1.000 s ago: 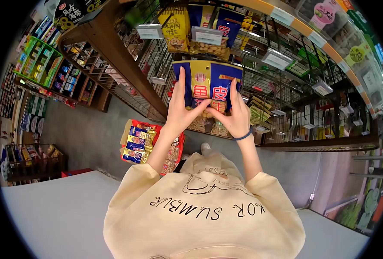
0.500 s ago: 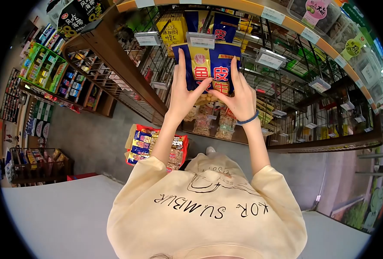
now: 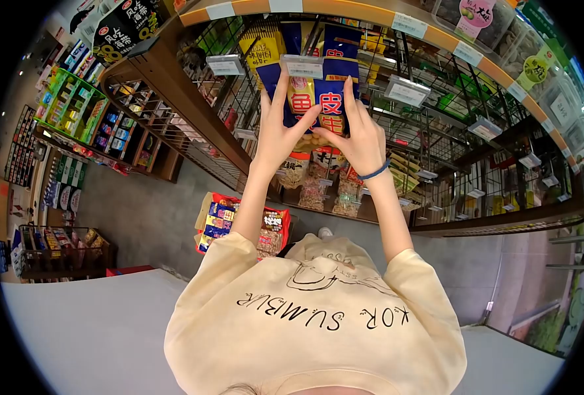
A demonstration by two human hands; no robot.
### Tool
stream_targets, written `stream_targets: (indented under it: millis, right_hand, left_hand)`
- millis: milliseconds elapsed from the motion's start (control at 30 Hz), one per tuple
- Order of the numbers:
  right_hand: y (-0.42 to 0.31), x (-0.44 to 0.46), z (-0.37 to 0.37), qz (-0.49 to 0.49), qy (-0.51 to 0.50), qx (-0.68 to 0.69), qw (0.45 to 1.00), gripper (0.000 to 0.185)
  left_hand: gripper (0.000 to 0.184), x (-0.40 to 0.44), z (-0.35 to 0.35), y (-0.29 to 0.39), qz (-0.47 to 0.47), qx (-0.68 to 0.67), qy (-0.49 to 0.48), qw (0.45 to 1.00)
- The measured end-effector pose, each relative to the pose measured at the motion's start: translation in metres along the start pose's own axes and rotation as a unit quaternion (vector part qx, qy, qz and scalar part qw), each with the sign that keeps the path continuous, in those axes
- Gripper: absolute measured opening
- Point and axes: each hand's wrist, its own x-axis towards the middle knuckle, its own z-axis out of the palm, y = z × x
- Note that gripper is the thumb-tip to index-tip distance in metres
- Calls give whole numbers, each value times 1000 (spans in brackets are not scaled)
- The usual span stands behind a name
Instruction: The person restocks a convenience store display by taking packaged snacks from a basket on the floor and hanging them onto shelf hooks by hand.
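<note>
A blue and yellow snack bag [image 3: 321, 99] is upright at the rack, its top edge behind a price tag [image 3: 303, 68]. My left hand [image 3: 281, 131] grips its left side, fingers up along it. On its right side is my right hand [image 3: 357, 135], with a dark blue band at the wrist. Both thumbs lie across the lower front, tips nearly meeting. More blue bags hang behind, beside a yellow bag [image 3: 262, 49]. Whether the bag sits on a hook is hidden.
Packaged snacks [image 3: 313, 191] fill the lower shelf. An open carton [image 3: 221, 220] of snack packs is on the floor at left. A brown shelf post [image 3: 186, 99] stands left of the bag. Wire racks with price tags [image 3: 407, 91] extend right.
Both hands have raised the bag toward the rack. Its top has gone behind the price tag, and more of the lower shelf's bags show beneath.
</note>
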Motion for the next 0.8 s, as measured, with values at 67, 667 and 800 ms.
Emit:
stream_targets:
  millis: [67,667,800]
  right_hand:
    - [-2,2,1,-9,5,-27,1000,96]
    - [0,18,8,27,-58,65,996,104]
    - [-3,20,7,7,-32,82,996,106]
  left_hand:
    - [78,3,-1,-1,6,19,6,1000]
    - [66,17,-15,-1,48,126,-17,991]
    - [65,19,-16,5,21,139,-23,990]
